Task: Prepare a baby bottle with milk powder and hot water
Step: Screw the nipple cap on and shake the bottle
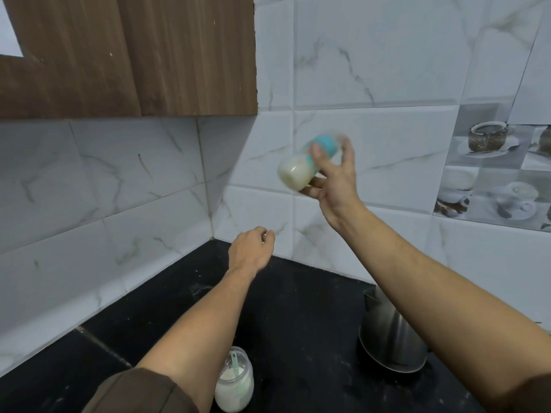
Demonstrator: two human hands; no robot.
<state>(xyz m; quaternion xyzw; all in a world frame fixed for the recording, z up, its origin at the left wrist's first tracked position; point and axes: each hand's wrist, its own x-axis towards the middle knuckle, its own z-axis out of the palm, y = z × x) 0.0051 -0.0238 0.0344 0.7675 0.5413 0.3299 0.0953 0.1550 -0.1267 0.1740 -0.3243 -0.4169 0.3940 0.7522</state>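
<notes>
At the lower centre-left of the frame a glass jar of milk powder point(234, 383) stood open on the black counter point(298, 308), a green scoop point(235, 362) resting in it. Just above, near mid-frame, the left hand point(251, 248) hung over the counter with its fingers loosely curled, holding nothing.

Right of centre, against the marbled wall tiles, the right hand point(334, 181) was raised and closed around the baby bottle point(304, 165). The bottle was tilted, its teal collar uppermost and its base down-left, and milky liquid filled the lower part. It was blurred, so this looked like the shaking step, with powder and water already in.

At the lower right a steel kettle point(390, 335) sat partly behind the right forearm.

The next move would call for checking that the mix was smooth, then setting the bottle upright on bare counter.
</notes>
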